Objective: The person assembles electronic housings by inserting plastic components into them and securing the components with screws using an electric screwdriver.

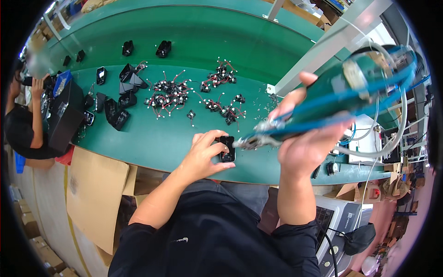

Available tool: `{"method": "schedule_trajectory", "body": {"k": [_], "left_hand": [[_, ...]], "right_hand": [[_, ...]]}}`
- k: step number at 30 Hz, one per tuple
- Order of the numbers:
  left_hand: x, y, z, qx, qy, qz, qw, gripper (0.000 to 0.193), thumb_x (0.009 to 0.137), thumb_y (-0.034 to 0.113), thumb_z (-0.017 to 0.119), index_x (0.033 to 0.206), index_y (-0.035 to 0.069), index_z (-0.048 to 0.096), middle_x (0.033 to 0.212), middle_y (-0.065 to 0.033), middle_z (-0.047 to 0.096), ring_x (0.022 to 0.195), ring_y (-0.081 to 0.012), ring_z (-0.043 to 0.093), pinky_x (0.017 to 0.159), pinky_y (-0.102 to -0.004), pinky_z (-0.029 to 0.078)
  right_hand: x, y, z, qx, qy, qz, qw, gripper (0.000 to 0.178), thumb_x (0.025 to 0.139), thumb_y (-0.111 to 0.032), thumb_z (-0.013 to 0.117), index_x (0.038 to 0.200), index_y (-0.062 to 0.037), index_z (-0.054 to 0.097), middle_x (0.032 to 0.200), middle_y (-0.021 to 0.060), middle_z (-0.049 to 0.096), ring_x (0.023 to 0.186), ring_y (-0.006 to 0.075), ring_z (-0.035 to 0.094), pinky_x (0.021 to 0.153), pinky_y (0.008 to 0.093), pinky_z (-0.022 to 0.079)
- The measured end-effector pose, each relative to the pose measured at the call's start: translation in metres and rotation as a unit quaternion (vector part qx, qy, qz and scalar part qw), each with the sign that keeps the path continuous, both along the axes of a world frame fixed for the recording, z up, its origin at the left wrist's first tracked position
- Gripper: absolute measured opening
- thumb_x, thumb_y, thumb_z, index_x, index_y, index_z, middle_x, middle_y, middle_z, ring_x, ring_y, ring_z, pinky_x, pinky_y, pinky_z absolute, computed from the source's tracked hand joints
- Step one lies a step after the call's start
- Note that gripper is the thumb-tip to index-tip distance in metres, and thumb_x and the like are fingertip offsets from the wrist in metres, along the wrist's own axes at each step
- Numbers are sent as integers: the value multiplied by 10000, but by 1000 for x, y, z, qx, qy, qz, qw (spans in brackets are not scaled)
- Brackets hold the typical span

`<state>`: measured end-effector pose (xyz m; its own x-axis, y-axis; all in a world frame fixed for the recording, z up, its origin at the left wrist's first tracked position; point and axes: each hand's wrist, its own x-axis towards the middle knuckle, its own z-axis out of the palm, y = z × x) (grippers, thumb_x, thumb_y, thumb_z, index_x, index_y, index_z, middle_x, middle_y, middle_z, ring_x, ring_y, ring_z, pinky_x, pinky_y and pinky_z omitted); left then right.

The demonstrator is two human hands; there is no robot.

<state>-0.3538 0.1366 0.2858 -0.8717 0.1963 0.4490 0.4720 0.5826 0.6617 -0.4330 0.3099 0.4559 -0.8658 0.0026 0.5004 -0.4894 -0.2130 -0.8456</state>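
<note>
My left hand (pixel 203 154) is closed around a small black plastic housing (pixel 227 148), holding it down on the green bench with fingers at its edges and inside. My right hand (pixel 309 138) grips a large green air-powered tool (pixel 323 99), blurred by motion and close to the camera. Blue hoses run along its body. Its metal jaws (pixel 254 141) point left, their tip close to the right side of the housing; whether they touch cannot be made out. Beyond my hands lie several clusters of small black parts with red and black wires (pixel 170 93).
Several black housings (pixel 127 99) are scattered on the left of the bench (pixel 184 134). A large black bin (pixel 62 115) and a blue tray (pixel 62 83) stand beside a co-worker (pixel 23 115). A white post (pixel 300 64) rises at the right. Small pale scraps lie near it.
</note>
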Motion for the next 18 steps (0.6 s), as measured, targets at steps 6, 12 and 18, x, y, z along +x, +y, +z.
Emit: {"method": "schedule_trajectory", "body": {"k": [6, 12, 18], "left_hand": [[2, 2, 2, -9, -12, 13, 1000, 404, 672, 352, 951, 883, 115, 702, 1305, -77, 622, 1159, -293, 606, 974, -410, 389], [1, 1, 4, 3, -34, 2, 999, 402, 660, 336, 956, 873, 105, 706, 1288, -79, 631, 1183, -297, 606, 972, -414, 391], [0, 1, 6, 13, -35, 8, 999, 386, 653, 310, 960, 862, 100, 714, 1269, -74, 637, 1179, -294, 609, 962, -410, 395]], "right_hand": [[26, -9, -24, -23, -47, 149, 987, 1144, 836, -959, 282, 1314, 59, 493, 727, 116, 604, 630, 214, 640, 618, 315, 566], [26, -11, -32, -12, -54, 116, 992, 1103, 871, -929, 236, 1312, 51, 485, 728, 107, 598, 619, 197, 626, 613, 297, 558], [25, -10, -36, 5, -50, 113, 992, 1085, 865, -931, 257, 1299, 37, 482, 733, 106, 594, 621, 197, 621, 618, 309, 560]]}}
